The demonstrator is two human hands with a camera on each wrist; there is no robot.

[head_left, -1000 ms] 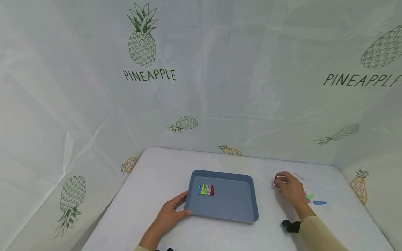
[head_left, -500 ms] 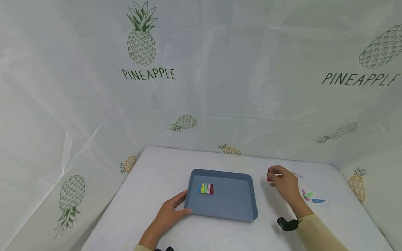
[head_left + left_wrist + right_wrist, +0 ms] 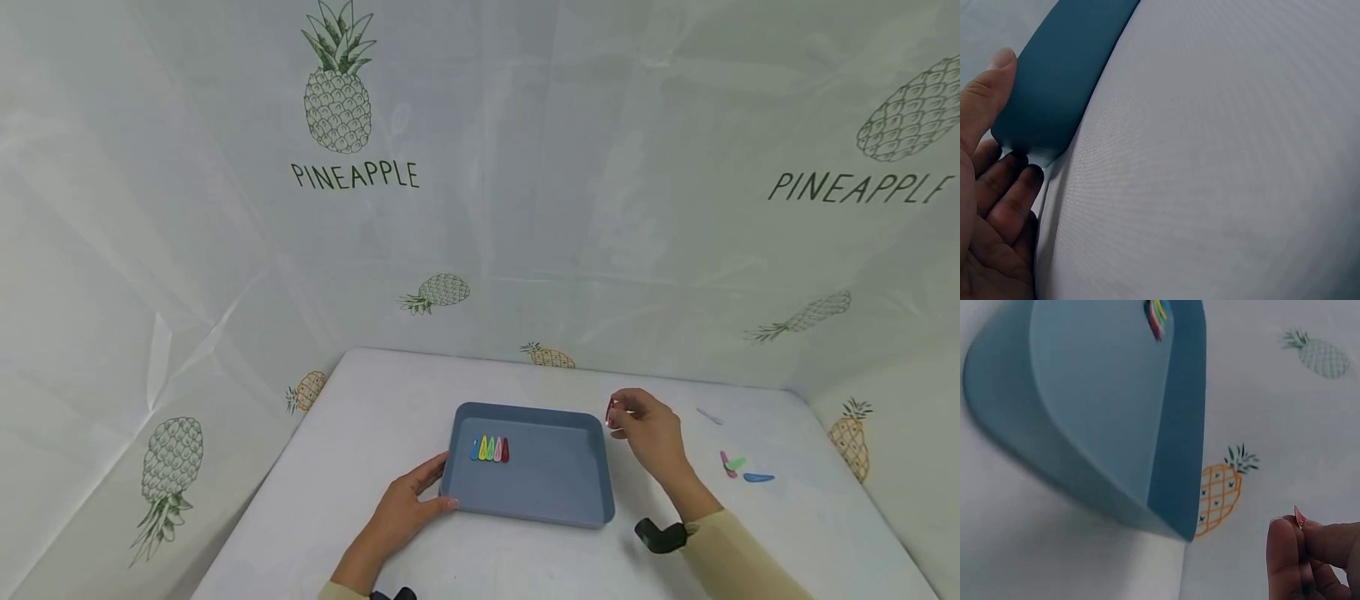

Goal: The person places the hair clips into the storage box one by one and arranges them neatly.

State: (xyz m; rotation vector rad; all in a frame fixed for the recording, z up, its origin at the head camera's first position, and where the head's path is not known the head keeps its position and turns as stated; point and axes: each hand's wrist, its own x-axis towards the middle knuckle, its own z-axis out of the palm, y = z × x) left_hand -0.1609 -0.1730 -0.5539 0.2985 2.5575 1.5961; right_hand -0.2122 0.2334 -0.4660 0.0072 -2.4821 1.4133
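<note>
Here, my left hand [image 3: 403, 510] lies spread against a gray-blue tray [image 3: 543, 483]; beside its far-right corner, my right hand [image 3: 651, 429] pinches a red clip [image 3: 611, 412].

The word "PINEAPPLE" [image 3: 355, 176] is standing on the pale sheet [image 3: 555, 192], well above the fingers of the left hand [image 3: 401, 510]. A second "PINEAPPLE" [image 3: 859, 188] is running across it, above and rightward of the fingers of the right hand [image 3: 651, 429], its last letter probably being an E.
</note>
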